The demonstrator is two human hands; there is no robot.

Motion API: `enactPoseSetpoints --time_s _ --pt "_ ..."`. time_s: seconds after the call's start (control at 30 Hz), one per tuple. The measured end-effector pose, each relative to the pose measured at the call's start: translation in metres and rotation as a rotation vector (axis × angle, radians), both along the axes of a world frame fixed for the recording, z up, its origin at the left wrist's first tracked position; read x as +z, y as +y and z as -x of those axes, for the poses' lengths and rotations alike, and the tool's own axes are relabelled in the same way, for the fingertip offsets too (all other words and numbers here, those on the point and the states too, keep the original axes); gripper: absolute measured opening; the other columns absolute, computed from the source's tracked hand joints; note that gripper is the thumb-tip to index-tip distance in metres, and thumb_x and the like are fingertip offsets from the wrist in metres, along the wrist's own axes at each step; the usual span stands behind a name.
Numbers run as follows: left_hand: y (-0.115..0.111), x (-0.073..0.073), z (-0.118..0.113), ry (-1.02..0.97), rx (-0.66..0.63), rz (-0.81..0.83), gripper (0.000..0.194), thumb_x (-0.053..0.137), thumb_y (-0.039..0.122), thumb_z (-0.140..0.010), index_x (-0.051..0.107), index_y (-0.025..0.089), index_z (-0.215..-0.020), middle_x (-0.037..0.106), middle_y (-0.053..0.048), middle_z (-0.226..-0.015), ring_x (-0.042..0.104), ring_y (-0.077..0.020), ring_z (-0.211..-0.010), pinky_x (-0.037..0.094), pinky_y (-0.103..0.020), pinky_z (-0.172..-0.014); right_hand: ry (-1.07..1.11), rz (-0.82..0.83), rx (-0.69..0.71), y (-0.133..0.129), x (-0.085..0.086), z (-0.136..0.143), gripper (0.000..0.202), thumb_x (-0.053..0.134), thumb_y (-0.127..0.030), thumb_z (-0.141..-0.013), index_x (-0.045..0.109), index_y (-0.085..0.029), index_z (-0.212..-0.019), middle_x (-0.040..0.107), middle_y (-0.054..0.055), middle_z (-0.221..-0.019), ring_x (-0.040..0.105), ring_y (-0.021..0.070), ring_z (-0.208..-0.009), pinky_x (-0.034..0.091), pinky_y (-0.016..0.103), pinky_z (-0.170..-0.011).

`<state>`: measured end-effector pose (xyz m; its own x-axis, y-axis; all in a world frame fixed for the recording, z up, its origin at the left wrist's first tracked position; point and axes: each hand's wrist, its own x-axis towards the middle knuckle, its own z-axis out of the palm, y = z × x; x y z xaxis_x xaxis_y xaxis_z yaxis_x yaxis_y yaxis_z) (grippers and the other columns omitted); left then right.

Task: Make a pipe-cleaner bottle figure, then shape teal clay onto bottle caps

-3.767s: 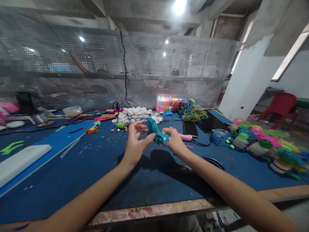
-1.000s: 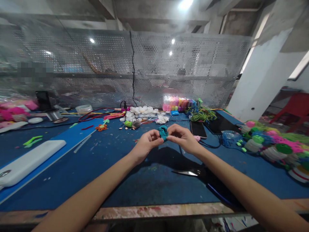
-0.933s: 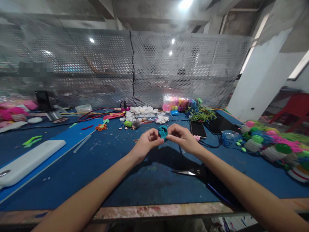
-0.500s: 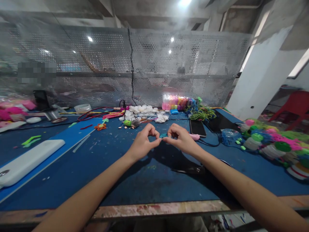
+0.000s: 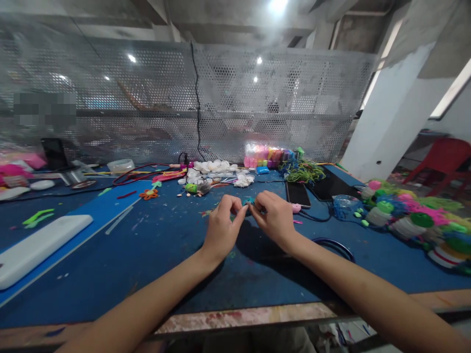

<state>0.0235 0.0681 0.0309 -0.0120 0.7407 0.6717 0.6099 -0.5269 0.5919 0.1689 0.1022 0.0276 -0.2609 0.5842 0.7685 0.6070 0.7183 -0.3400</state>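
Both my hands meet above the blue table (image 5: 176, 289), near the middle of the view. My left hand (image 5: 225, 226) is closed, thumb and forefinger pinched on a small teal piece (image 5: 248, 200). From the other side my right hand (image 5: 273, 215) pinches the same piece, its fingers curled. The piece is mostly hidden between the fingertips, so its shape is unclear. Under my right forearm the blue loop of a scissors handle (image 5: 336, 245) shows; the blades are hidden.
A long white object (image 5: 44, 247) lies on a blue board at left. An orange flower shape (image 5: 148, 194) sits beyond it. Behind my hands are white pieces (image 5: 213, 169), a phone (image 5: 298, 194) and green yarn (image 5: 304, 172). Jars (image 5: 380, 214) stand at right.
My hands have drawn closer together, with the wrists more upright and the fingers more curled. The scissor blades are now covered by my right arm. The view has shifted slightly.
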Motion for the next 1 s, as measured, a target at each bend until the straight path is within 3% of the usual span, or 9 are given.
enactPoseSetpoints --time_s 0.13,0.3,0.5,0.73,0.87,1.0 --pt "0.003 -0.001 -0.001 -0.187 -0.114 0.126 0.013 0.055 0.029 -0.084 0.043 0.022 -0.082 0.05 0.003 -0.079 0.051 -0.0116 -0.071 0.04 -0.023 -0.067 0.072 0.016 0.02 0.001 0.0 0.0 0.033 0.052 -0.029 -0.086 0.037 -0.021 -0.058 0.043 -0.002 -0.056 0.039 0.0134 -0.056 0.026 0.027 -0.058" --pt "0.009 0.0 0.0 -0.43 -0.389 0.299 0.022 0.064 0.025 -0.075 0.047 0.022 -0.088 0.054 0.003 -0.082 0.055 -0.013 -0.08 0.043 -0.024 -0.072 0.33 0.348 0.121 0.001 0.007 0.001 0.04 0.056 -0.038 -0.083 0.038 -0.02 -0.052 0.036 -0.006 -0.049 0.034 0.0102 -0.05 0.025 0.026 -0.054" --pt "0.009 0.007 0.003 -0.509 -0.404 0.402 0.032 0.072 0.026 -0.064 0.049 0.02 -0.084 0.055 0.005 -0.071 0.054 -0.0111 -0.068 0.042 -0.023 -0.065 0.429 0.615 0.255 0.006 0.007 0.002 0.04 0.059 -0.045 -0.077 0.043 -0.02 -0.05 0.044 -0.005 -0.044 0.037 0.0093 -0.047 0.03 0.026 -0.054" --pt "0.011 0.007 0.006 -0.542 -0.345 0.397 0.03 0.072 0.028 -0.066 0.05 0.02 -0.085 0.055 0.006 -0.07 0.053 -0.01 -0.066 0.041 -0.023 -0.065 0.465 0.842 0.399 0.011 0.005 -0.001 0.037 0.061 -0.049 -0.072 0.048 -0.019 -0.053 0.049 -0.005 -0.045 0.036 0.0073 -0.042 0.027 0.023 -0.046" --pt "0.014 0.005 0.009 -0.6 -0.302 0.418 0.038 0.075 0.031 -0.062 0.05 0.02 -0.087 0.059 0.004 -0.075 0.057 -0.0113 -0.069 0.042 -0.023 -0.065 0.476 0.926 0.513 0.014 0.005 -0.003 0.033 0.063 -0.046 -0.07 0.051 -0.018 -0.056 0.049 -0.005 -0.045 0.037 0.0067 -0.041 0.027 0.021 -0.045" --pt "0.016 0.007 0.012 -0.591 -0.329 0.485 0.041 0.077 0.032 -0.059 0.05 0.02 -0.086 0.058 0.006 -0.067 0.055 -0.0102 -0.061 0.041 -0.023 -0.062 0.487 1.008 0.591 0.015 0.006 -0.005 0.025 0.068 -0.038 -0.065 0.055 -0.017 -0.063 0.056 -0.004 -0.054 0.041 0.0063 -0.045 0.029 0.02 -0.046"
